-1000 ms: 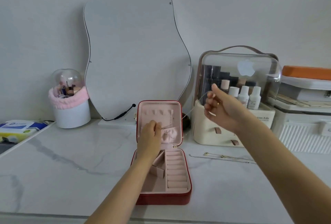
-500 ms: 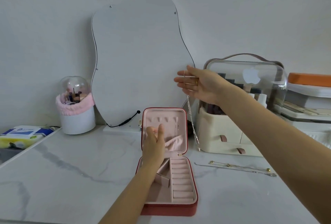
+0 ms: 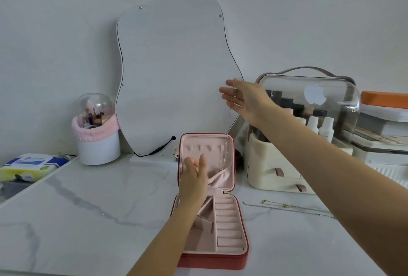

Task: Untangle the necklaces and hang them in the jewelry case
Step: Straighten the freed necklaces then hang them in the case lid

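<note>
The red jewelry case [image 3: 240,256] stands open on the marble table, its pink lid [image 3: 206,141] upright with small hooks along the top. My left hand [image 3: 194,178] rests against the lid's lining above the pocket, fingers straight up. My right hand [image 3: 245,99] is raised above the lid's right corner with fingers stretched out. It holds a thin silver necklace [image 3: 226,141] at the thumb side. The chain hangs straight down in front of the lid's right part. Two more necklaces [image 3: 287,206] lie stretched on the table to the right of the case.
A wavy mirror [image 3: 174,66] leans on the wall behind the case, its cable [image 3: 159,148] beside the lid. A clear-topped cosmetics box [image 3: 309,108] stands right, stacked boxes [image 3: 384,121] beyond it. A brush holder [image 3: 97,141] and a wipes pack [image 3: 33,165] are left.
My right hand rose up and to the left, and the chain now hangs straight down from it. My left hand's fingers straightened against the lid.
</note>
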